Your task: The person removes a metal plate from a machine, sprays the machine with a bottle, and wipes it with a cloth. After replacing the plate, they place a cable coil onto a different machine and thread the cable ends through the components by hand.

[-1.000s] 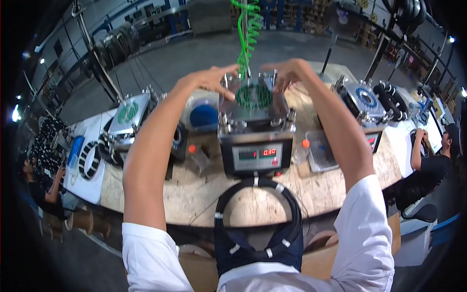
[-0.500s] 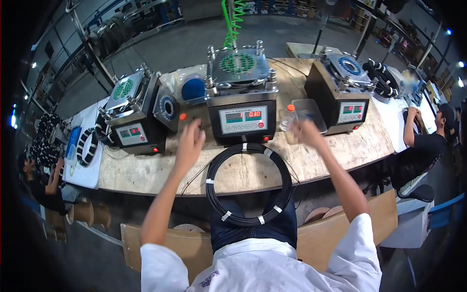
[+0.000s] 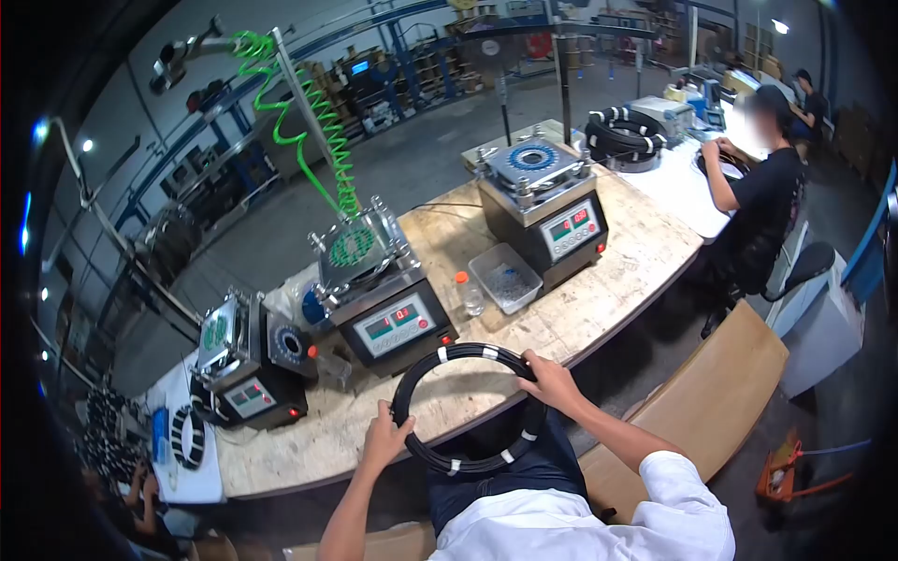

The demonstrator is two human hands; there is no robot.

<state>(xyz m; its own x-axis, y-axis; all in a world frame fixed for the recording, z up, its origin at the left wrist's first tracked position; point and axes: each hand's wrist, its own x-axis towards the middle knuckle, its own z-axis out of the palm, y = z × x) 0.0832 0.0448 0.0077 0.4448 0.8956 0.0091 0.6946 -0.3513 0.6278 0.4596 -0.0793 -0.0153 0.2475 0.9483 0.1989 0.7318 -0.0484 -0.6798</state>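
Note:
A coil of black cable point(image 3: 479, 351), bound with several white tape bands, lies partly over the table edge and partly above my lap. My left hand point(image 3: 383, 438) grips its left side, thumb inward. On the upper right of the ring, my right hand point(image 3: 550, 381) has its fingers wrapped round the cable. Just beyond the coil stands the middle machine point(image 3: 393, 327), with a lit red display and a green ring of parts on its top plate.
A left machine point(image 3: 248, 397) and a right machine point(image 3: 552, 210) share the wooden table point(image 3: 617, 290). Between them are a clear tray point(image 3: 505, 279) and orange-capped bottles, one bottle point(image 3: 470, 297) beside the tray. A co-worker point(image 3: 762, 187) sits at the right. A cardboard-coloured bench point(image 3: 697, 402) stands behind the table.
Both hands have come down from beside the middle machine and taken hold of the coil. The view has turned to the right, and the coil has lifted slightly.

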